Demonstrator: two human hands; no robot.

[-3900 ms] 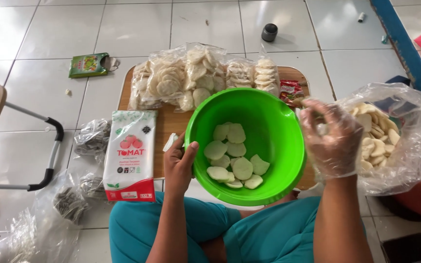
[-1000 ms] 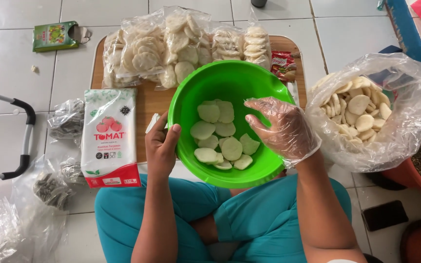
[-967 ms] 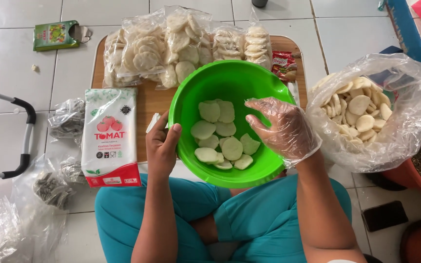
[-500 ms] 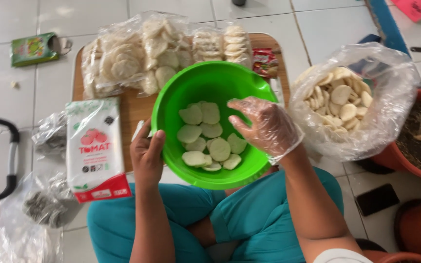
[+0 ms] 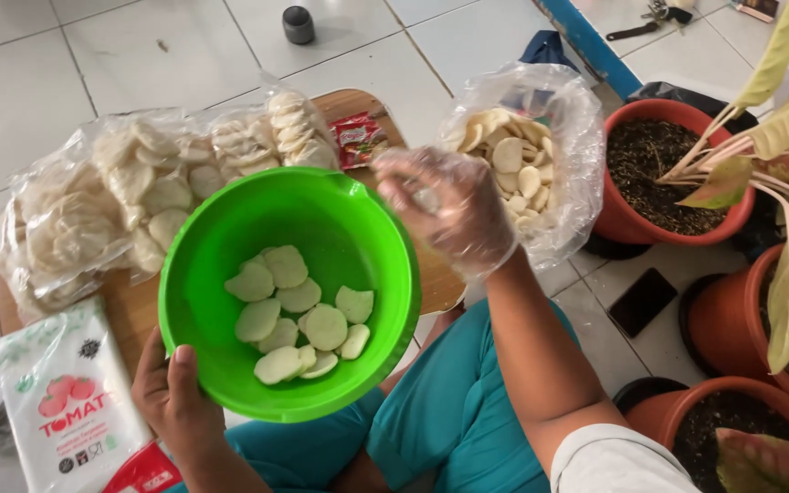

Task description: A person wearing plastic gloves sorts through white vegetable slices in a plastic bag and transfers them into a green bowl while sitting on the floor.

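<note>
My left hand (image 5: 175, 397) grips the near rim of a green plastic bowl (image 5: 230, 219), which holds several pale round crackers (image 5: 299, 315). My right hand (image 5: 449, 205) wears a clear plastic glove and hovers beside the bowl's right rim, between the bowl and an open clear bag of the same crackers (image 5: 522, 155). The gloved fingers are curled; whether a cracker is in them I cannot tell. My teal trousers (image 5: 449, 429) show below the bowl.
Sealed packs of crackers (image 5: 139, 196) lie on a wooden board (image 5: 367, 105) behind the bowl, with a small red sachet (image 5: 358, 141). A white pouch with tomato pictures (image 5: 70, 406) lies at the left. Clay plant pots (image 5: 668, 164) stand at the right, a dark phone (image 5: 643, 301) between them.
My right hand has risen out of the bowl and moved right toward the open cracker bag. The view has swung to the right, bringing the plant pots in.
</note>
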